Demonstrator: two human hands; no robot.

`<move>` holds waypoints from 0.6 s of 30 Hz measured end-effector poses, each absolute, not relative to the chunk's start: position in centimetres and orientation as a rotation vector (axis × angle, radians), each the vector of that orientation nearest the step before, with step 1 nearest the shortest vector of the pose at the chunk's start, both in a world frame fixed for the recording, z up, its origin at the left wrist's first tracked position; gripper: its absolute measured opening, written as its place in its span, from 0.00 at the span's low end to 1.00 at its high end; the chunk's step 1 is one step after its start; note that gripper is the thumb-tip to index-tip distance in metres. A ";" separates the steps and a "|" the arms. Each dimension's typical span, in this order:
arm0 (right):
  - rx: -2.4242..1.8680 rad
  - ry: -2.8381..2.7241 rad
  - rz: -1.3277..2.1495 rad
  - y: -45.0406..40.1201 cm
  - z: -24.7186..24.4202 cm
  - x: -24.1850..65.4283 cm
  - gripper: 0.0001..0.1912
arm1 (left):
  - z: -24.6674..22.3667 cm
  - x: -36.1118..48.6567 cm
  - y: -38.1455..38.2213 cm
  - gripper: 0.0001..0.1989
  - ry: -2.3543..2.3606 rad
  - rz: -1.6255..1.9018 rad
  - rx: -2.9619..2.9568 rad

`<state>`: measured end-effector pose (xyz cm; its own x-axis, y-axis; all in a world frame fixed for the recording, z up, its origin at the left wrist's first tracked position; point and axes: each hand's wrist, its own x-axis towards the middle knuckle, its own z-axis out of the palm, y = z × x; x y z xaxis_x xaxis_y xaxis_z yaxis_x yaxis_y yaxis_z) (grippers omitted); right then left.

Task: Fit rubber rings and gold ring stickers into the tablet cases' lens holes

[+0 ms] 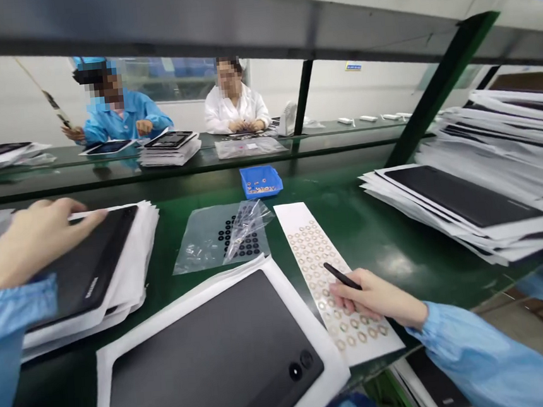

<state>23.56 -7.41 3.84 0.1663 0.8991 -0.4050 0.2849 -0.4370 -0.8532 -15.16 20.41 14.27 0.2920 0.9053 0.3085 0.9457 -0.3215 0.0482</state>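
My left hand (37, 240), fingers stretched out, is over a dark tablet back panel (100, 256) on top of a stack with white sheets; whether it presses on the panel I cannot tell. In my right hand (379, 295) is a slim black pen-like tool (340, 276), its tip above a white strip sheet (296, 217) with rows of small gold-rimmed rings. Directly in front of me a dark tablet back panel (203, 355) lies on white sheets, with two round camera spots at its right corner.
A clear plastic bag (199, 241) with black rings lies mid-bench, behind it a blue tray (260, 180) of small parts. Panels and sheets are stacked at right (465, 193). A shelf (236, 16) hangs overhead on a green post (437, 91). Two people sit across the bench.
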 end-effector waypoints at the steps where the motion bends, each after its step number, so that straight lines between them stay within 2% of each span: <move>1: -1.830 -1.149 1.314 -7.9 3.9 24.1 0.25 | 14.0 -13.2 19.2 0.35 -1.595 -0.369 -2.500; 4: -1.782 -1.122 1.270 -7.6 5.1 26.1 0.25 | 11.9 -6.7 14.3 0.30 -0.938 -0.374 -2.920; 8: -1.684 -0.664 0.795 -3.5 7.3 28.4 0.26 | 8.2 1.5 9.0 0.19 -0.231 -0.205 -3.224; 11: -1.668 -0.582 0.700 0.5 7.4 29.1 0.27 | 6.2 6.6 8.2 0.21 -0.069 -0.146 -3.244; 18: -1.634 -0.644 0.486 4.0 2.9 29.1 0.14 | 3.2 11.9 10.7 0.26 -0.146 -0.151 -3.246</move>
